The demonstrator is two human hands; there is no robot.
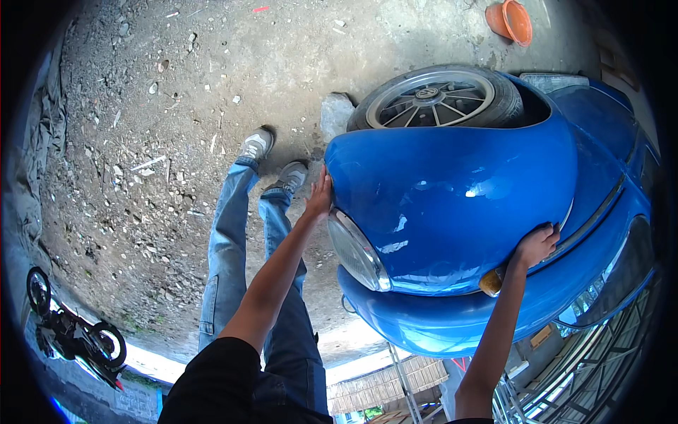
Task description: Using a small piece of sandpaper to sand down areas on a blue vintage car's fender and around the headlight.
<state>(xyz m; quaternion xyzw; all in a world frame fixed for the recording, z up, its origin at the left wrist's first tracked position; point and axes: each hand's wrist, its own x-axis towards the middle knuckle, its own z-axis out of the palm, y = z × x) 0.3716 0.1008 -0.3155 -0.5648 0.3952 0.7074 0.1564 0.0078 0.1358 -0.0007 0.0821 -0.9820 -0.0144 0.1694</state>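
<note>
A glossy blue car front fender (450, 185) with patchy reflections fills the middle right. My left hand (319, 195) lies against its front edge, close to the round chrome-rimmed headlight (357, 254), its fingers extended. At the seam between fender and bodywork, my right hand (537, 245) has its fingers curled over the fender's edge, their tips partly hidden. Just by my right wrist is an amber turn-signal lamp (490, 283). Under the fender's arch shows a wheel (430, 98) with a spoked rim and a VW hub cap.
A grey stone block (336, 115) sits against the tire. An orange plastic pot (509, 24) lies tipped on the floor. Rubble (148, 212) litters the ground around my shoes (291, 176). A motorcycle (77, 326) stands at lower left. The car's hood (418, 323) borders the fender.
</note>
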